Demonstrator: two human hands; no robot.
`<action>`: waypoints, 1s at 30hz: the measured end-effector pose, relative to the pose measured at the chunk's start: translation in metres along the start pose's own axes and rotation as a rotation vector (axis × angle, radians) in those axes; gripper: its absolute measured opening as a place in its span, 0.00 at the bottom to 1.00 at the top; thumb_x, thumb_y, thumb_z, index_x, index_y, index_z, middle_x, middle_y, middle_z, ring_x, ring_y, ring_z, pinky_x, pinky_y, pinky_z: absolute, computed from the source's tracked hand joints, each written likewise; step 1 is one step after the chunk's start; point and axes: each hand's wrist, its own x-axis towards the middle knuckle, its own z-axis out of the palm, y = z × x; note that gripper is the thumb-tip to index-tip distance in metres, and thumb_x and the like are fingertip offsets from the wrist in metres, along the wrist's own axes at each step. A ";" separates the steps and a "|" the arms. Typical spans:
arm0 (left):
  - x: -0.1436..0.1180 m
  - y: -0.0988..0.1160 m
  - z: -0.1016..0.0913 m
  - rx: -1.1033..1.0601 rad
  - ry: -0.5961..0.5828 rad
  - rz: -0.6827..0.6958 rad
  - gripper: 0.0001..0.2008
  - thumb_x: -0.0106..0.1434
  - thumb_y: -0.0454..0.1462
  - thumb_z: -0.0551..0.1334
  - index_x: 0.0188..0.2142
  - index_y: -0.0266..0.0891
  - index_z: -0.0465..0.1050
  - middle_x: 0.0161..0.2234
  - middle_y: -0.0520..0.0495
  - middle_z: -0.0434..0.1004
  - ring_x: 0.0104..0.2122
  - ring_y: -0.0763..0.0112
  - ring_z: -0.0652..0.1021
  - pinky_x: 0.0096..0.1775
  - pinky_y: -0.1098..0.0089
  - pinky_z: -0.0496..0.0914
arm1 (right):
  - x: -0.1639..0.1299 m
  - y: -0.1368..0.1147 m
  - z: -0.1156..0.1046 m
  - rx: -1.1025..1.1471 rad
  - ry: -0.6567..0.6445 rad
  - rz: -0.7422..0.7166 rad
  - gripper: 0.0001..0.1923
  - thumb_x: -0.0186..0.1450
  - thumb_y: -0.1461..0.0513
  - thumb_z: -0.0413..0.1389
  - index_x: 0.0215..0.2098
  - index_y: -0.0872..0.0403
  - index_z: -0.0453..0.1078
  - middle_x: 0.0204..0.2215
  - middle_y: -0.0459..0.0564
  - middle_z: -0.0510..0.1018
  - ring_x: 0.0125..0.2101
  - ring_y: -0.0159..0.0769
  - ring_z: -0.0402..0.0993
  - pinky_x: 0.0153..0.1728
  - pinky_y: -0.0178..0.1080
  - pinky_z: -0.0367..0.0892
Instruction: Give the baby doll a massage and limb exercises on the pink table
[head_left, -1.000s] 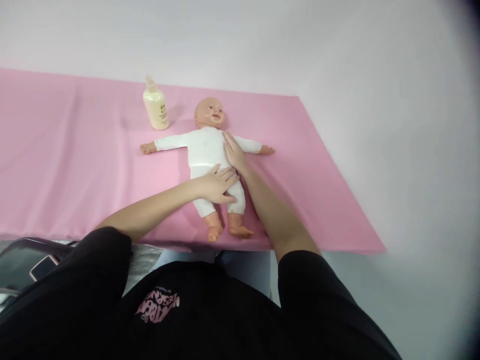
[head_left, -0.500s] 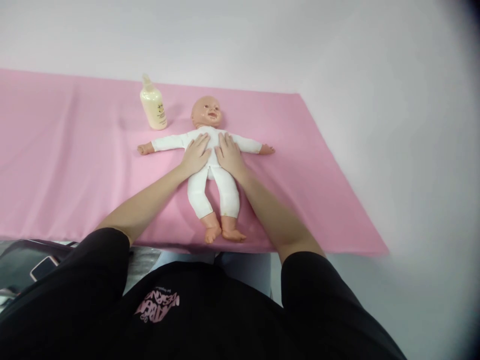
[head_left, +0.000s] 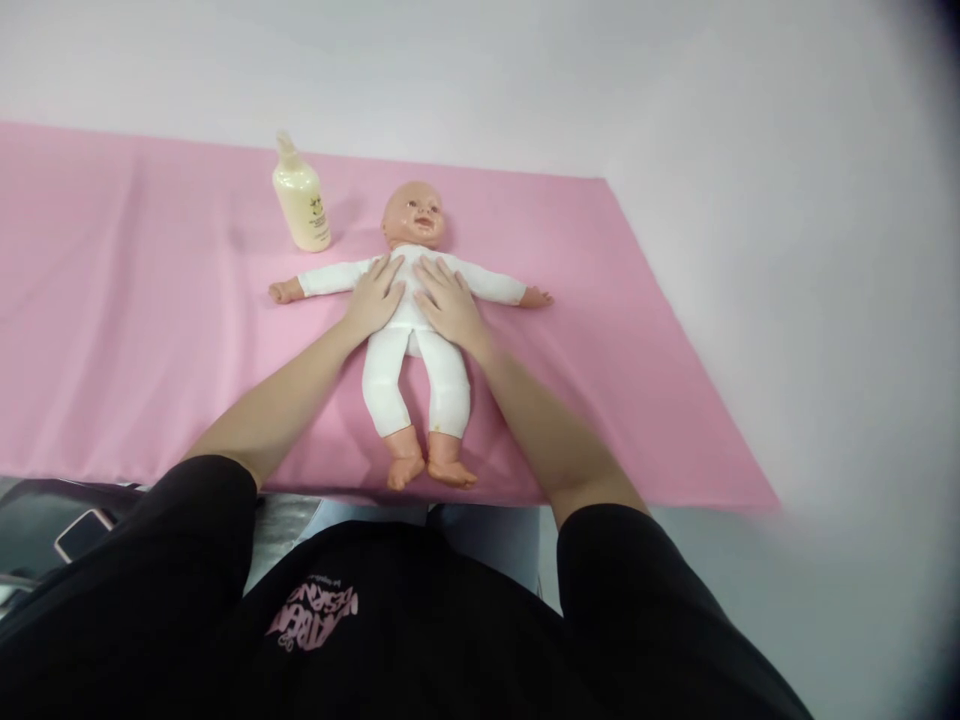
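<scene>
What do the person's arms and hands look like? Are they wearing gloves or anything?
No gloves. The left hand and right hand are bare, with no rings or watch to be seen. The forearms are bare too. Short black sleeves cover the upper arms, part of a black shirt with pink lettering.

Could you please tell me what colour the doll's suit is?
The suit is white, seen clearly in the head view.

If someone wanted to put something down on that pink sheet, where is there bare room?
The pink cloth sheet lies bare left of the cream plastic lotion bottle, and again right of the baby doll in white clothes, toward the sheet's right edge. The middle is crowded: the left hand and right hand rest flat on the doll's chest, the bottle just beside its head.
</scene>
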 end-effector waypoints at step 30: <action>-0.014 0.001 -0.052 0.440 0.159 -0.304 0.24 0.75 0.41 0.51 0.60 0.34 0.77 0.61 0.30 0.78 0.64 0.34 0.70 0.66 0.38 0.58 | 0.002 0.098 -0.002 -0.223 0.324 0.384 0.26 0.79 0.59 0.41 0.61 0.60 0.76 0.61 0.65 0.80 0.66 0.53 0.69 0.76 0.63 0.45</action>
